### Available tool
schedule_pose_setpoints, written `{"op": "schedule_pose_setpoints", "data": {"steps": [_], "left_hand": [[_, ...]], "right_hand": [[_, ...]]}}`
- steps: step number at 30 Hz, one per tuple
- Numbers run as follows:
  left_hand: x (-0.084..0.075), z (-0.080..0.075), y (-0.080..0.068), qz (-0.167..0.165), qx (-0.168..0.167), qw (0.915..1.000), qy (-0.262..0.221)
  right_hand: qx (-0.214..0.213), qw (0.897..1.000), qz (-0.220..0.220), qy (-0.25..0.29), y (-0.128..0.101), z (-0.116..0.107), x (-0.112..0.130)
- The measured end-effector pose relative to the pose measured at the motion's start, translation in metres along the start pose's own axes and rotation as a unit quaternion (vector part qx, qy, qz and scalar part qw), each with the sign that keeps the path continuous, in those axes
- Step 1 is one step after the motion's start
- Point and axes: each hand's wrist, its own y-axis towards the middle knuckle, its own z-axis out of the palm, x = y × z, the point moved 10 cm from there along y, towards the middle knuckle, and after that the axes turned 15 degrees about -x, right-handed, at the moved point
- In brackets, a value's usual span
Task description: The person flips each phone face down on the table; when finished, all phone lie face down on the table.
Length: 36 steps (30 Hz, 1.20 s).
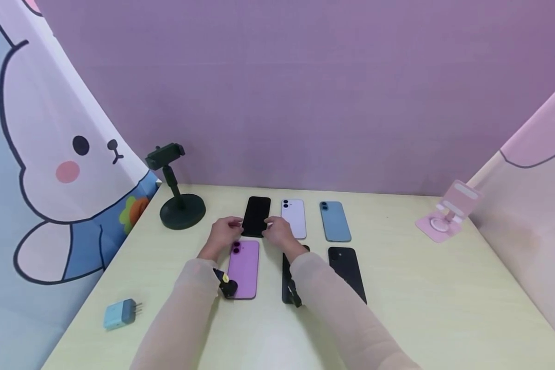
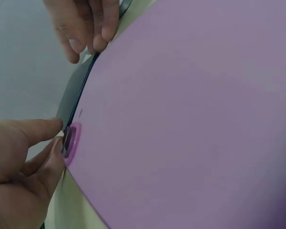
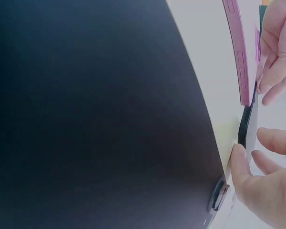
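Observation:
A phone with a plain black face (image 1: 256, 216) lies at the left of the back row, between both hands. My left hand (image 1: 224, 234) has its fingertips right at this phone's left edge near the lower corner. Opposite it, the fingertips of my right hand (image 1: 279, 234) are at the right edge; the right wrist view shows thumb and forefinger (image 3: 271, 138) spread apart by the dark edge. Below my left hand lies a purple phone (image 1: 245, 270), back up, filling much of the left wrist view. A dark phone (image 1: 286, 288) lies partly hidden under my right forearm.
Further right in the back row are a pale lilac phone (image 1: 293, 218) and a blue phone (image 1: 335, 221). Another black phone (image 1: 344, 262) lies in front. A dark green stand (image 1: 182, 211), a blue charger (image 1: 120, 314) and a pink folding stand (image 1: 458, 200) are around the sides.

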Motion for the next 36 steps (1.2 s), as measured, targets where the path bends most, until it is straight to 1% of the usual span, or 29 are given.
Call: {"op": "schedule_pose_setpoints", "data": {"steps": [4, 8, 12, 14, 19, 21, 27, 31, 33, 36], "left_hand": [[-0.001, 0.004, 0.001, 0.012, 0.011, 0.9998, 0.010], [-0.004, 0.010, 0.002, 0.022, 0.023, 0.9993, 0.019], [-0.005, 0.012, 0.001, 0.018, 0.024, 0.9994, 0.019], [-0.006, 0.012, 0.000, 0.020, 0.023, 0.9993, 0.018], [-0.005, 0.011, 0.000, 0.012, 0.022, 0.9995, 0.019], [-0.005, 0.010, 0.000, 0.004, 0.021, 0.9996, 0.018], [-0.003, 0.008, 0.000, -0.002, 0.023, 0.9996, 0.017], [-0.001, 0.009, 0.000, -0.007, 0.026, 0.9995, 0.015], [-0.001, 0.009, 0.000, -0.005, 0.027, 0.9995, 0.016], [-0.003, 0.009, -0.001, 0.007, 0.029, 0.9992, 0.027]], "right_hand": [[-0.001, 1.000, 0.000, 0.002, 0.002, 0.001, 0.000], [-0.008, 1.000, 0.014, -0.006, 0.004, 0.001, -0.004], [-0.016, 0.999, 0.029, -0.017, 0.005, 0.000, -0.006], [-0.021, 0.999, 0.037, -0.017, 0.005, 0.000, -0.006], [-0.033, 0.998, 0.049, -0.009, 0.005, 0.001, -0.004], [-0.030, 0.998, 0.057, 0.000, 0.006, 0.003, -0.005], [-0.019, 0.997, 0.070, 0.022, 0.010, 0.009, -0.008], [-0.018, 0.997, 0.059, 0.041, 0.012, 0.009, -0.010], [-0.015, 0.997, 0.049, 0.055, 0.013, 0.008, -0.010], [-0.013, 0.995, 0.045, 0.089, 0.010, 0.006, -0.009]]}}
